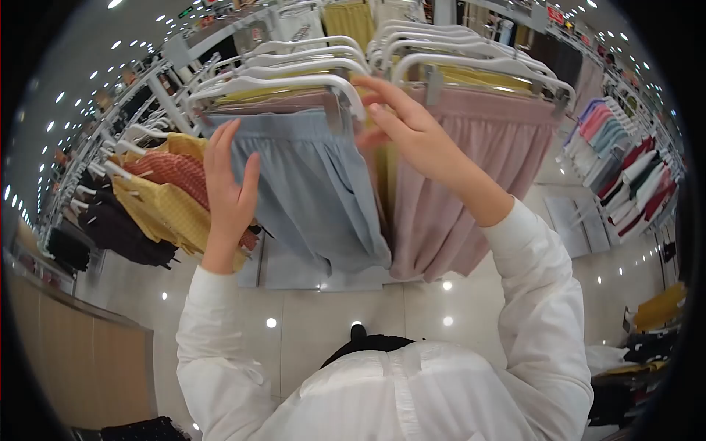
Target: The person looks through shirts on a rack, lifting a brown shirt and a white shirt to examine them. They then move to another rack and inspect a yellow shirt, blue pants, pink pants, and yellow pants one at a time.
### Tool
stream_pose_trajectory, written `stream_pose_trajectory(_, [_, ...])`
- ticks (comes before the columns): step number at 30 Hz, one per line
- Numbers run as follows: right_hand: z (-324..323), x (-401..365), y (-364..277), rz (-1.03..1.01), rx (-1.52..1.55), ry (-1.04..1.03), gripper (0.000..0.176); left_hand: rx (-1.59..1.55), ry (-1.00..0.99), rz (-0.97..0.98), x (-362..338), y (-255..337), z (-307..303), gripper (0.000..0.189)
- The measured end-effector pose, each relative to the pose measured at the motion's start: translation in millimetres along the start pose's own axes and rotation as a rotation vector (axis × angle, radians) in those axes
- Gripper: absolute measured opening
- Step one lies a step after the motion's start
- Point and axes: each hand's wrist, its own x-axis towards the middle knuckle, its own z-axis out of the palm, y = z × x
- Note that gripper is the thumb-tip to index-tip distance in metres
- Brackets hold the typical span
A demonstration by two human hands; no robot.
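Observation:
Light blue trousers (312, 184) hang from a white clip hanger (276, 83) at the front of a rack. At their upper left edge is my left hand (232, 180), its fingers apart and nothing held in them. My right hand (401, 121) is between the blue trousers and the pink trousers (471, 176), near the right end of the blue pair's hanger. Its fingers are spread and slightly blurred, with no item between them. More white hangers with yellow garments stand in two rows behind.
Yellow and rust-red clothes (158, 187) hang on the left. Farther right is a rack of small coloured garments (610, 140). A wooden counter (81, 360) stands at the lower left, and folded clothes (636, 367) lie at the lower right.

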Motion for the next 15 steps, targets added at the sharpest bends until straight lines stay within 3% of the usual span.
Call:
stream_pose_trajectory(3, [4, 6, -18, 0.076, -0.118, -0.149, 0.033, 0.044, 0.052, 0.097, 24, -32, 0, 0.042])
stream_pose_trajectory(5, [15, 15, -21, 0.032, -0.184, -0.124, 0.034, 0.094, 0.062, 0.151, 34, -59, 1, 0.041])
stream_pose_trajectory(7, [27, 26, -27, -0.234, -0.629, -0.063, 0.036, 0.165, 0.063, 0.171, 42, -89, 4, 0.04])
stream_pose_trajectory(9, [37, 37, -40, -0.168, -0.767, -0.108, 0.035, 0.18, 0.061, 0.194, 46, -109, 1, 0.04])
stream_pose_trajectory(11, [48, 48, -45, -0.054, -1.203, -0.133, 0.027, 0.295, 0.021, 0.257, 49, -122, -2, 0.034])
stream_pose_trajectory(12, [50, 54, -40, -0.04, -1.208, -0.127, 0.027, 0.281, 0.016, 0.259, 45, -113, -9, 0.034])
stream_pose_trajectory(14, [52, 69, -25, -0.44, -1.686, 0.007, 0.025, -0.115, 0.029, 0.454, 32, -75, -30, 0.026])
stream_pose_trajectory(15, [54, 75, -20, -0.417, -1.693, 0.012, 0.025, -0.134, 0.019, 0.456, 28, -61, -38, 0.026])
